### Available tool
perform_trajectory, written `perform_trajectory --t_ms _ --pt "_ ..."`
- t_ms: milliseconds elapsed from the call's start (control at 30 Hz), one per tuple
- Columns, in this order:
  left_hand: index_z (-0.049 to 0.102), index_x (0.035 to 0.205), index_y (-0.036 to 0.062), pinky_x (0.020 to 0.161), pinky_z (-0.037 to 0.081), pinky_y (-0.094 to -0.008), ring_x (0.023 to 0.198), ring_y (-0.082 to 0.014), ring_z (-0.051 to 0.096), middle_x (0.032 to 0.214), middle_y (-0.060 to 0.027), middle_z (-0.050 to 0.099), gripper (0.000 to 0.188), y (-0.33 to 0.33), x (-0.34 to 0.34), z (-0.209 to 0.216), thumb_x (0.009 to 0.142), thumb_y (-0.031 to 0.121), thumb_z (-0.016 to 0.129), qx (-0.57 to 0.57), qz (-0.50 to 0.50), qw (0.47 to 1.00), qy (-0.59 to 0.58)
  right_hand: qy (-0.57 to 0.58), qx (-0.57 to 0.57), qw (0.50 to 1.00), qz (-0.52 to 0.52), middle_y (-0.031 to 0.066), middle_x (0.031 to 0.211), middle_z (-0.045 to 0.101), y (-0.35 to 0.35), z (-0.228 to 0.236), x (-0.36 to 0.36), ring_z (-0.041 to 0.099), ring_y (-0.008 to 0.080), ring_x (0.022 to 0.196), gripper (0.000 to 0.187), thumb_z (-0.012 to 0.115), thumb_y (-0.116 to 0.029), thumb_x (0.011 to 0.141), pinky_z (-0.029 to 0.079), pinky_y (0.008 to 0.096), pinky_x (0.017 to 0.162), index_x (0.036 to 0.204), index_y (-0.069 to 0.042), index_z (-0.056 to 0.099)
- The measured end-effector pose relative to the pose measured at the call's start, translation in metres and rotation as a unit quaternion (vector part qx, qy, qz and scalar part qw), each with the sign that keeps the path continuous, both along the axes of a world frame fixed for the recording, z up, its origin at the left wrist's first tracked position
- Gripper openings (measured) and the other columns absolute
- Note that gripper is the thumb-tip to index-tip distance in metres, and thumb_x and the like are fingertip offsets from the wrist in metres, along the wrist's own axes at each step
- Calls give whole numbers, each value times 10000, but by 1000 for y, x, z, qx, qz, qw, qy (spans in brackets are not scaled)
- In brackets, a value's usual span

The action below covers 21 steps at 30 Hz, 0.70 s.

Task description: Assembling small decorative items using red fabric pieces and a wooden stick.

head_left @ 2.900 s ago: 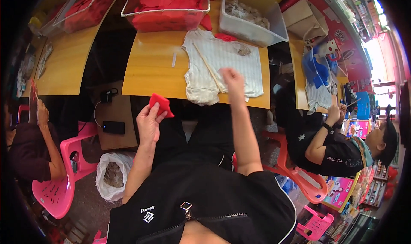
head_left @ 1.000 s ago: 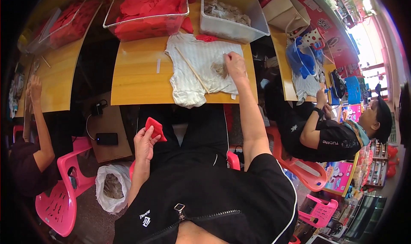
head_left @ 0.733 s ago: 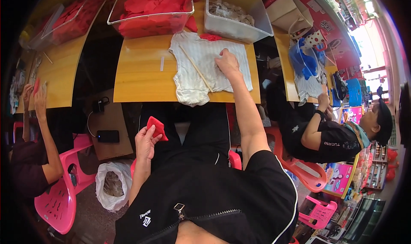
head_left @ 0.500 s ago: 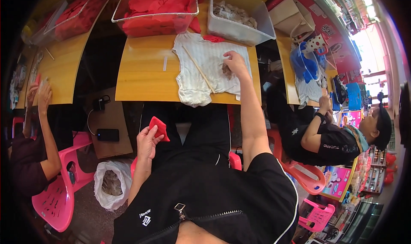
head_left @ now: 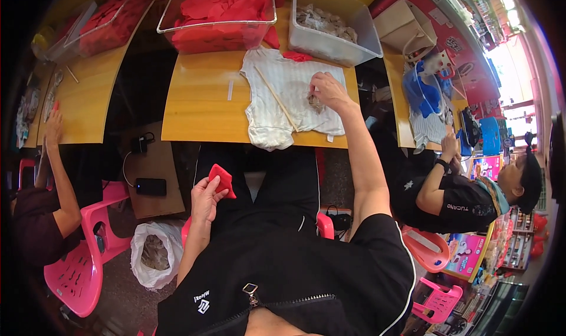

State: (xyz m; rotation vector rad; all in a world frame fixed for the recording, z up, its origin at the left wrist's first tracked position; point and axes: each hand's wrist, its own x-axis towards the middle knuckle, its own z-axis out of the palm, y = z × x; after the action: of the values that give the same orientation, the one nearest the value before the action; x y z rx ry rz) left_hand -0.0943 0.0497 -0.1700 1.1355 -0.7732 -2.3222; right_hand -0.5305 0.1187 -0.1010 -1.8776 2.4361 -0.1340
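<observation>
My left hand (head_left: 206, 197) is above my lap, in front of the table edge, its thumb and fingers closed on a small red cloth piece (head_left: 221, 181) that looks folded or pouch-like. On the table lies a white striped garment (head_left: 268, 109), spread flat. My right hand (head_left: 331, 91) is over its right part, fingers bent down and drawn together at a small grey-brown clump (head_left: 316, 103). Whatever is between those fingertips is hidden. A thin wooden stick (head_left: 276, 99) lies slanting across the garment, left of the clump.
At the table's back stand a clear bin of red cloth pieces (head_left: 218, 46) and a clear bin of grey-brown bits (head_left: 336, 54). A white strip (head_left: 230, 89) lies left of the garment. A white sack (head_left: 156, 256) stands on the floor. People sit at tables on both sides.
My right hand remains at the clump, with its fingers more bent and drawn in. My left hand keeps the red cloth piece almost in place. The view has shifted slightly.
</observation>
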Motion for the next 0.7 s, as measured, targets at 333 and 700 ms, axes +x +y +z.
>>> perform_trajectory --t_ms 333,700 --pt "617 963 18 641 569 -259 753 -135 661 896 -68 672 136 2 0 0 889 132 625 2 -11 1000 -16 -49 -46 997 27 75 990 617 33 11 -6 559 253 982 203 622 -51 742 476 345 830 941 -89 609" --pt "617 922 26 648 569 -260 753 -136 658 883 -68 667 122 4 -2 4 887 142 629 0 -23 999 -32 76 -3 981 179 70 1237 549 45 26 -15 392 287 1295 477 647 -53 639 294 450 1086 1104 -120 565"
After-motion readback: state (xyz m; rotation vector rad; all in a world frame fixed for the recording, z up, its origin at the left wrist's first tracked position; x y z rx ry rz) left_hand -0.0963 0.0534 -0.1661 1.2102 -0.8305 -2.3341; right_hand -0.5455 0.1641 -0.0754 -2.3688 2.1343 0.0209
